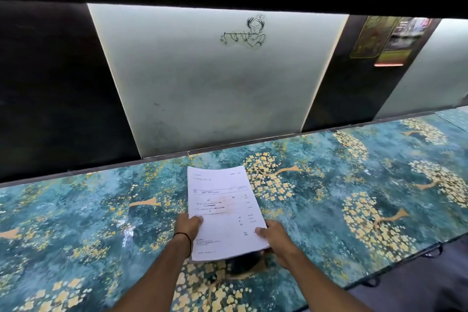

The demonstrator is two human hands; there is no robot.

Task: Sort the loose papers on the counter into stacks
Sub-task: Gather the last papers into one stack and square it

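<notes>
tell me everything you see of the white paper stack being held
The thin stack of white printed paper sheets is portrait, its top page showing small dark text and a faint orange mark. The left hand grips its near left edge, the right hand its right edge, above the teal flowered counter.

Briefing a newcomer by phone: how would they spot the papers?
Find the long teal counter patterned with golden flowering trees. Above its middle, left hand and right hand grip a white printed paper stack by its lower corners, the only white thing there.
</notes>
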